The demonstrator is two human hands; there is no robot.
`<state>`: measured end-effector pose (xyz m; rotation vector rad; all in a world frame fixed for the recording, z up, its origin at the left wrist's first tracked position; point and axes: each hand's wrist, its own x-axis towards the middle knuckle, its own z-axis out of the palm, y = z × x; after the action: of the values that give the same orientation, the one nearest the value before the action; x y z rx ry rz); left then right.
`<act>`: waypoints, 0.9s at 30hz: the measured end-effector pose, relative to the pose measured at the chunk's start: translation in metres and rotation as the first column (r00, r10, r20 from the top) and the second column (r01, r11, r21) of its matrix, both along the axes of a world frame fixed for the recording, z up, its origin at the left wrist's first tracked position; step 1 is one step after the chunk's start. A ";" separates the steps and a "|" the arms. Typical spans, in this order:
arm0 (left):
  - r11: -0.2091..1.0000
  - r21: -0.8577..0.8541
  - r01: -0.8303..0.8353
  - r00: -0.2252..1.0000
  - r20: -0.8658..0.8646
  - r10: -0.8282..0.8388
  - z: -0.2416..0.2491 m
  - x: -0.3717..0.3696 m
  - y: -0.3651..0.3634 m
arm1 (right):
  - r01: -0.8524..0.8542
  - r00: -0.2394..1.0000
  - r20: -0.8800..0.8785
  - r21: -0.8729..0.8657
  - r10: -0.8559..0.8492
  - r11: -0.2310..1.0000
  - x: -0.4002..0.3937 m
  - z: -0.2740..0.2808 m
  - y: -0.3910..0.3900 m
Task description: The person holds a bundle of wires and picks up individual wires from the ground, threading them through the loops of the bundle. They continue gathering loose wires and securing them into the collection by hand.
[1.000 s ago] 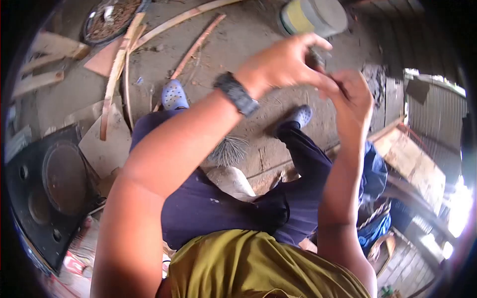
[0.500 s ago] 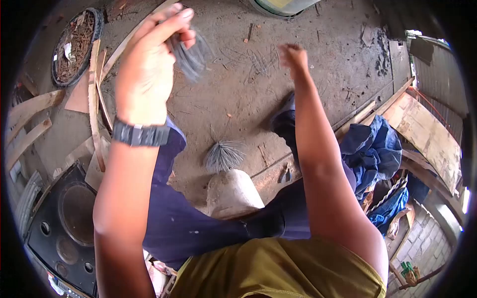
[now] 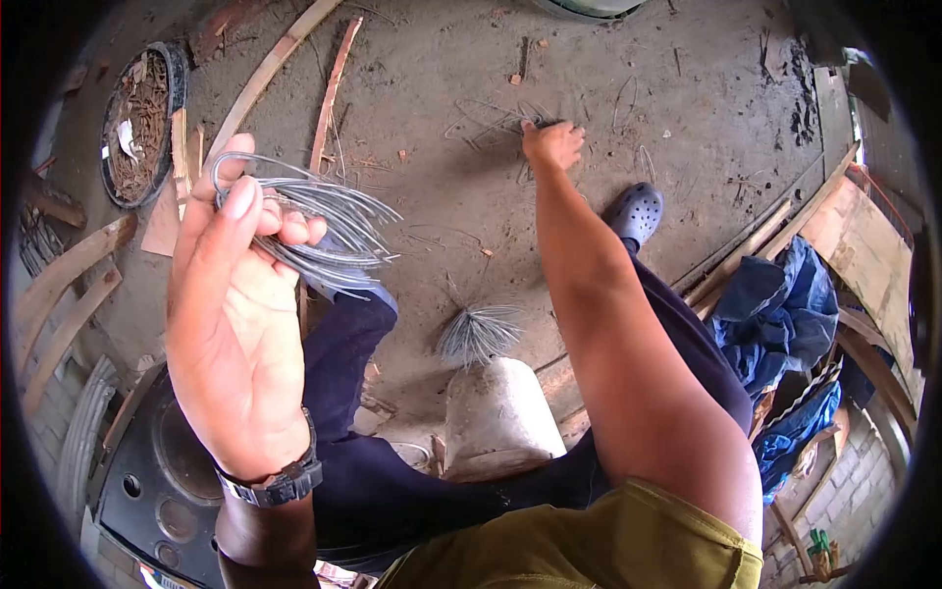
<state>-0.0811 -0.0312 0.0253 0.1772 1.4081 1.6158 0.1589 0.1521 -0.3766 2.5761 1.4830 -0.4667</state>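
While left hand (image 3: 235,294) grips wires (image 3: 324,231) (fanned), floor (image 3: 422,108) lies open.

Two hands, left (image 3: 235,314) and right (image 3: 552,144), one wristwatch (image 3: 270,481), two blue clogs (image 3: 635,213), one speaker (image 3: 162,491).

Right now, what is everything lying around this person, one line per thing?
wire bundle: one, grey, held in the left hand
loose wires: several, grey, on the dirt floor by the right hand
fanned wire bunch: one, grey, floor between the legs
stone block: one, pale, under the legs
wood strips: several, brown, floor upper left
round tray: one, dark, holds rusty scraps, upper left
speaker box: one, black, lower left
blue cloth: one heap, right
clog: one, blue, on foot
left hand: grip closed on wire bundle
right hand: touching loose wires
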 end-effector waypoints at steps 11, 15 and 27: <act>0.979 0.191 0.066 0.997 -0.049 -0.058 0.010 0.023 0.007 | -0.244 0.864 -0.472 -0.085 0.177 0.966 0.036 0.041 -0.011; 0.933 0.342 0.107 0.994 -0.041 -0.099 0.005 0.030 0.007 | -0.293 0.663 -0.723 -0.011 0.195 0.956 0.059 0.128 -0.026; 0.888 0.312 0.338 0.941 -0.102 -0.322 0.021 0.089 0.016 | -0.106 -0.049 -0.998 0.044 0.039 0.993 0.087 0.450 -0.125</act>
<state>0.0079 -0.0157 0.0463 0.6215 1.0643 1.5503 0.2461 0.0267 0.0734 1.7388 1.6573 -2.8303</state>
